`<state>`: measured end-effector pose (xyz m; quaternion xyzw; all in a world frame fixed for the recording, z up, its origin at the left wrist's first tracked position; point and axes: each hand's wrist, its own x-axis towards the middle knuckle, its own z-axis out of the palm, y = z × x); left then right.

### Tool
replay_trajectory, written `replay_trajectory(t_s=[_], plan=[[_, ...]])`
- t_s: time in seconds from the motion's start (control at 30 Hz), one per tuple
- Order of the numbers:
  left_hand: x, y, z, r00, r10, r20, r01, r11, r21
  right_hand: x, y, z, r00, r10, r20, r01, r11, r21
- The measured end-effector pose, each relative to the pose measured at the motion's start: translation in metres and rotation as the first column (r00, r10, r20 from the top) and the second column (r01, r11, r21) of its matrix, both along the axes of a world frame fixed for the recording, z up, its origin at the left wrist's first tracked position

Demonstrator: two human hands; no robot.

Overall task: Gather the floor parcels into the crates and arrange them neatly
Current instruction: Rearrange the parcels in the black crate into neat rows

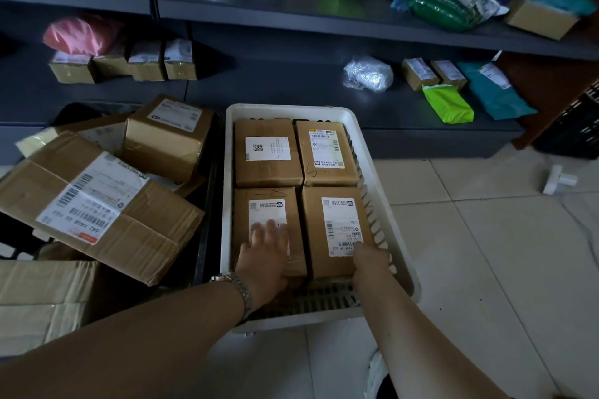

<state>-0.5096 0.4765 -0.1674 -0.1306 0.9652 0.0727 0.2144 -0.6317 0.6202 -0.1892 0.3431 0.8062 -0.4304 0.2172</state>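
Note:
A white crate (385, 204) on the floor holds several brown cardboard parcels laid flat in two rows. My left hand (267, 249) lies with straight fingers on top of the near left parcel (259, 204), partly covering its label. My right hand (369, 261) is at the near right corner of the near right parcel (327, 210), its fingers hidden over the box edge beside the crate wall. The two far parcels (267, 152) lie side by side behind them.
A black crate (204, 236) to the left is piled with larger tilted boxes (97, 207). Grey shelves (291, 91) behind carry small boxes, coloured mailer bags and tape rolls. White tiled floor (486, 253) lies to the right, with a small white fitting (559, 179).

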Motion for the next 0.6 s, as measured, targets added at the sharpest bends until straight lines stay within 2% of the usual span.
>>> replay_trajectory(t_s=[0.1,0.2,0.33,0.47,0.6], plan=[[-0.003,-0.011,-0.003,0.993,-0.12,0.013,0.12,0.992,-0.045,0.002,-0.002,0.006,0.977,0.209,0.029,-0.211,0.966,0.148],[-0.007,-0.015,0.003,0.977,-0.21,0.031,0.212,0.973,-0.086,0.008,-0.003,0.011,0.965,0.257,0.047,-0.261,0.939,0.224],[-0.005,-0.028,0.024,0.969,-0.247,-0.021,0.246,0.968,-0.046,0.025,-0.014,0.019,0.914,0.392,-0.107,-0.325,0.863,0.387],[0.013,-0.057,0.05,0.978,-0.19,-0.083,0.184,0.98,-0.068,0.035,-0.053,0.039,0.848,0.487,-0.207,-0.419,0.857,0.301],[0.052,-0.096,0.063,0.978,0.032,-0.206,-0.05,0.995,-0.081,0.056,-0.109,0.066,0.726,0.644,-0.24,-0.621,0.765,0.174]])
